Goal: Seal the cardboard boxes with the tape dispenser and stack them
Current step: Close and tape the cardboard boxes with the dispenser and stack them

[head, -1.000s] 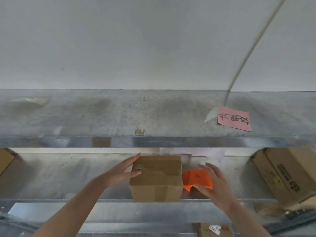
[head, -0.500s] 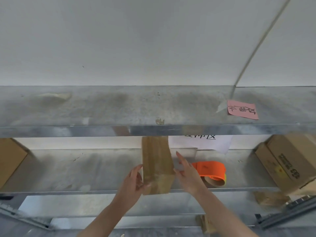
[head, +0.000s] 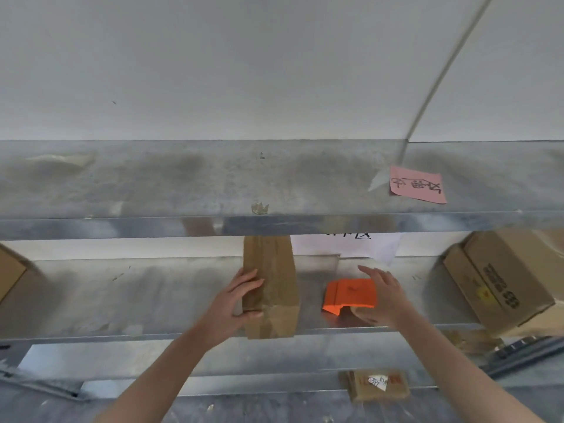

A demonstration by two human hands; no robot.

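**Box is up on end, right hand just went for the tape**

Going left to right. Way over at 9 o'clock there's a brown box [head: 9,273] half cut off by the frame, nobody's touching it.

The left hand [head: 235,300] has its fingers wrapped round the left edge of the small box [head: 270,285], thumb tucked lower down, so it's a proper grip. The small box sits near the front lip of the middle shelf [head: 122,294], at about 6 o'clock in the view, standing tall on a narrow end. A second ago it was lying low and wide with a hand on each side, and half a second ago both hands were tipping it upright. Now only the left one is on it.

At the box's 3 o'clock, just beside it, sits the orange tape dispenser [head: 348,296]. The right hand [head: 381,297] has let go of the box and swung over there, fingers straight and spread over the dispenser's right end. I honestly can't tell if it's touching yet, and it isn't closed round anything.

My read: the turn is done, one hand is steadying, and grabbing the tape for another seam comes next.

Far out at 3 o'clock a big printed carton [head: 500,282] leans on the same shelf, untouched.
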